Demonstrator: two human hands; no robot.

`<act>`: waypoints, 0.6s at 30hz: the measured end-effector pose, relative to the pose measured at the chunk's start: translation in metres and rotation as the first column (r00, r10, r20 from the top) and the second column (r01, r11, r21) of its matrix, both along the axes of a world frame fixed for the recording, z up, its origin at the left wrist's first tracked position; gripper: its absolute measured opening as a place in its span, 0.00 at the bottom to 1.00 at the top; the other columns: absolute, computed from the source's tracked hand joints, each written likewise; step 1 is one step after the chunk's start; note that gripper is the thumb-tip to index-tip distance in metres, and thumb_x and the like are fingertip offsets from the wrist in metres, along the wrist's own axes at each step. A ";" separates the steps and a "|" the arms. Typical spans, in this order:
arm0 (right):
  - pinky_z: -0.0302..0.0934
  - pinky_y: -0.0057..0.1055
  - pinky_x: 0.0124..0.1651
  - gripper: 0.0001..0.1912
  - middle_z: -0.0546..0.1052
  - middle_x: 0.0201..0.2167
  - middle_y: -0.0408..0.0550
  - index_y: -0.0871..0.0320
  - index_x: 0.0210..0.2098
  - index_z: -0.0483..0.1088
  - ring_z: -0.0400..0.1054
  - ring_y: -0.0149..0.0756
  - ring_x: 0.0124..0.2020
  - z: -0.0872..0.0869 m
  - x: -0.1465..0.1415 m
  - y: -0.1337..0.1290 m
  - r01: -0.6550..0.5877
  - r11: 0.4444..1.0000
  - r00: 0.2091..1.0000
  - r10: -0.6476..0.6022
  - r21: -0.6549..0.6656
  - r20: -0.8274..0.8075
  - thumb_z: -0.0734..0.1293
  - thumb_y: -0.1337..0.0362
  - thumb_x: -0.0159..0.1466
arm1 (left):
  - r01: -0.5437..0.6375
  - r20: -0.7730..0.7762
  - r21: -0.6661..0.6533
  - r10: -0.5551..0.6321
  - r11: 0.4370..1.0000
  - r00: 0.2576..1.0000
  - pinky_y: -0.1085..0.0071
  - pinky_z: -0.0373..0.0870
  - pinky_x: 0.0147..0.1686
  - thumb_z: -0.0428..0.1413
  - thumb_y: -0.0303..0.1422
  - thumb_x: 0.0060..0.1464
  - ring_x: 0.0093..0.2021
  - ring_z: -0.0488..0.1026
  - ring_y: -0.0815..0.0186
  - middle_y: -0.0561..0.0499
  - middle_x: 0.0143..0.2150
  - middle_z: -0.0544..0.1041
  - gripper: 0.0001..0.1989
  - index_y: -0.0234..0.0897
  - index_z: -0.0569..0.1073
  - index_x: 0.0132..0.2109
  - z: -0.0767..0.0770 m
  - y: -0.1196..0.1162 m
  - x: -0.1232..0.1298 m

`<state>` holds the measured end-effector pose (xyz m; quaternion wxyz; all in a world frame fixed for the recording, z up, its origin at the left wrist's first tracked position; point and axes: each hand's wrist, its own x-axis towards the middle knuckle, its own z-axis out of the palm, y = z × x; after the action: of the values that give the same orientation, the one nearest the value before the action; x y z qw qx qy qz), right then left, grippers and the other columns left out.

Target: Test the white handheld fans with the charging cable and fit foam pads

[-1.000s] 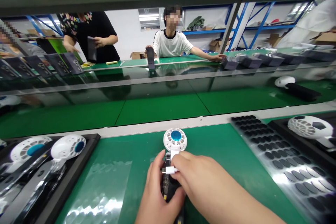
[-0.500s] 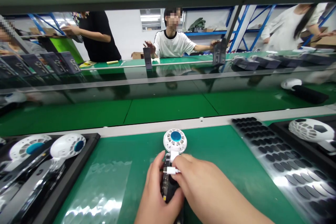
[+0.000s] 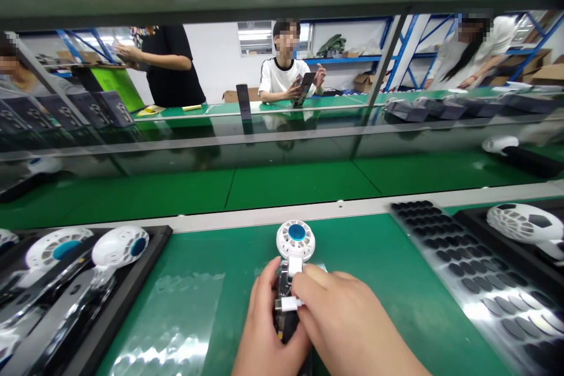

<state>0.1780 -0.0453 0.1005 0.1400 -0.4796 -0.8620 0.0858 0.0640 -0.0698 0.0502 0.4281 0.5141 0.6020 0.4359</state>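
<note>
A small fan with a round white head and blue centre [image 3: 296, 232] points away from me, its dark handle low in the middle of the view. My left hand [image 3: 268, 323] is wrapped round that handle. Between the fingers of my right hand [image 3: 339, 305] is a white cable plug [image 3: 288, 304], its metal end against the side of the handle. Whether the plug sits inside a port cannot be made out. The right fingers also cover part of the fan's neck.
Black trays with more fans stand at left [image 3: 152, 267] and right [image 3: 476, 220]. A clear sheet of black round pads [image 3: 467, 270] lies at right. Beyond the white rail [image 3: 264, 213] runs a green belt [image 3: 291, 182]. Several people work behind it.
The plug has come slightly lower in the view, still at the handle's side. Across the belt, a person has brought a grey box in front of the chest. The view has shifted a little.
</note>
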 end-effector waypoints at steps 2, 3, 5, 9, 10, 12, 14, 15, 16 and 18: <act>0.50 0.30 0.24 0.08 0.72 0.25 0.41 0.55 0.28 0.65 0.65 0.35 0.22 -0.002 -0.001 -0.001 0.062 0.998 0.998 -0.062 0.001 -0.020 0.61 0.75 0.53 | 0.002 -0.012 0.004 -0.002 1.000 1.000 0.57 0.58 0.49 0.50 0.36 0.44 0.53 0.62 0.53 0.42 0.54 0.61 0.29 0.39 0.53 0.55 0.000 0.000 0.001; 0.51 0.30 0.24 0.07 0.72 0.26 0.41 0.54 0.28 0.64 0.65 0.36 0.22 -0.003 -0.001 -0.002 0.112 0.993 0.993 -0.113 -0.022 -0.036 0.61 0.73 0.54 | 0.003 -0.021 0.009 -0.003 1.000 1.000 0.56 0.58 0.49 0.50 0.36 0.44 0.53 0.62 0.53 0.42 0.54 0.62 0.29 0.39 0.54 0.55 0.000 0.000 0.001; 0.52 0.29 0.24 0.06 0.72 0.27 0.40 0.52 0.30 0.63 0.67 0.38 0.24 -0.003 -0.002 -0.004 0.230 0.965 0.967 -0.242 -0.126 -0.086 0.63 0.70 0.54 | 0.004 -0.034 0.014 -0.003 1.000 0.999 0.55 0.57 0.50 0.50 0.36 0.44 0.53 0.61 0.52 0.42 0.53 0.63 0.29 0.39 0.54 0.54 -0.002 0.000 0.001; 0.55 0.28 0.29 0.08 0.71 0.27 0.38 0.51 0.32 0.57 0.66 0.36 0.29 -0.004 0.006 -0.006 0.275 0.847 0.810 -0.459 -0.456 -0.365 0.62 0.64 0.54 | 0.001 0.034 -0.017 0.000 1.000 0.999 0.55 0.54 0.52 0.53 0.35 0.40 0.53 0.61 0.53 0.42 0.53 0.64 0.32 0.39 0.55 0.55 -0.004 0.002 -0.003; 0.55 0.27 0.29 0.07 0.69 0.25 0.37 0.52 0.31 0.56 0.64 0.34 0.28 -0.005 0.011 -0.007 0.240 0.817 0.745 -0.501 -0.524 -0.440 0.61 0.61 0.56 | 0.000 0.072 -0.026 0.002 1.000 0.997 0.56 0.54 0.53 0.54 0.34 0.39 0.53 0.61 0.53 0.42 0.53 0.64 0.32 0.38 0.56 0.54 -0.004 0.002 -0.005; 0.52 0.24 0.27 0.09 0.62 0.21 0.36 0.53 0.29 0.55 0.58 0.30 0.24 -0.009 0.022 -0.008 0.167 0.767 0.635 -0.564 -0.619 -0.527 0.58 0.55 0.58 | 0.012 0.166 -0.053 -0.003 0.999 0.986 0.58 0.54 0.53 0.56 0.34 0.36 0.52 0.62 0.52 0.42 0.51 0.65 0.30 0.37 0.61 0.50 -0.001 0.004 -0.007; 0.49 0.25 0.25 0.14 0.55 0.19 0.35 0.54 0.28 0.56 0.52 0.28 0.21 -0.017 0.034 -0.009 0.116 0.733 0.567 -0.603 -0.670 -0.561 0.54 0.50 0.59 | 0.052 0.294 -0.116 -0.016 0.992 0.956 0.59 0.57 0.50 0.59 0.34 0.35 0.48 0.66 0.52 0.42 0.47 0.68 0.28 0.36 0.62 0.46 0.005 0.004 -0.009; 0.48 0.25 0.24 0.17 0.53 0.18 0.35 0.54 0.27 0.57 0.50 0.28 0.20 -0.021 0.039 -0.009 0.086 0.719 0.539 -0.616 -0.690 -0.574 0.53 0.47 0.59 | 0.103 0.375 -0.163 -0.035 0.981 0.926 0.59 0.60 0.46 0.60 0.36 0.35 0.44 0.69 0.53 0.42 0.43 0.71 0.29 0.35 0.60 0.46 0.010 0.003 -0.009; 0.47 0.25 0.24 0.19 0.51 0.17 0.35 0.55 0.26 0.58 0.48 0.28 0.19 -0.026 0.043 -0.009 0.048 0.709 0.512 -0.622 -0.704 -0.592 0.53 0.45 0.58 | 0.172 0.462 -0.217 -0.054 0.961 0.885 0.59 0.63 0.42 0.60 0.38 0.36 0.38 0.71 0.55 0.43 0.38 0.73 0.31 0.36 0.57 0.47 0.015 0.002 -0.009; 0.46 0.26 0.23 0.21 0.49 0.15 0.34 0.55 0.26 0.59 0.46 0.27 0.18 -0.034 0.047 -0.008 -0.004 0.700 0.464 -0.631 -0.714 -0.622 0.53 0.43 0.57 | 0.295 0.615 -0.270 -0.072 0.917 0.785 0.62 0.65 0.32 0.59 0.43 0.39 0.28 0.73 0.59 0.47 0.32 0.74 0.33 0.38 0.51 0.48 0.026 -0.001 -0.008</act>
<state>0.2251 -0.0536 0.0665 0.3801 -0.5550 -0.4890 0.5553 0.0555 -0.0712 0.0758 0.7203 0.3237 0.4519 0.4150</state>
